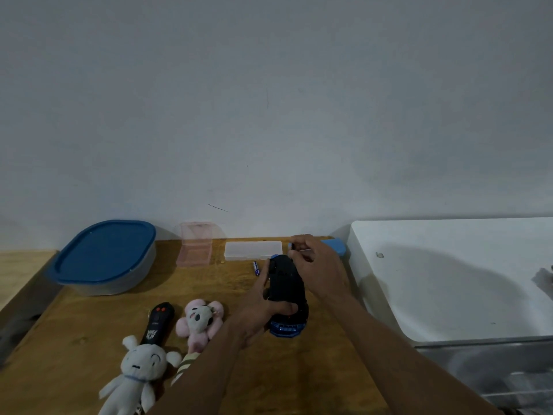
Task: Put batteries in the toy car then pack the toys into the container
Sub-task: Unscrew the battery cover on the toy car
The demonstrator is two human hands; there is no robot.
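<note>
The toy car (286,290), black underside up with a blue bumper toward me, is above the wooden table (89,324). My left hand (257,310) grips its left side. My right hand (311,265) hovers over the car's far end and pinches a small object; what it is I cannot tell. One battery (256,268) lies on the table just left of the car. The container (104,259), clear with a blue lid on, stands at the back left. A white plush (140,375), a pink plush (199,322) and a black remote (158,323) lie at the front left.
A small open pink box (196,245) and a flat clear case (253,250) sit along the wall. A blue object (335,245) peeks out behind my right hand. A white appliance top (449,280) borders the table on the right.
</note>
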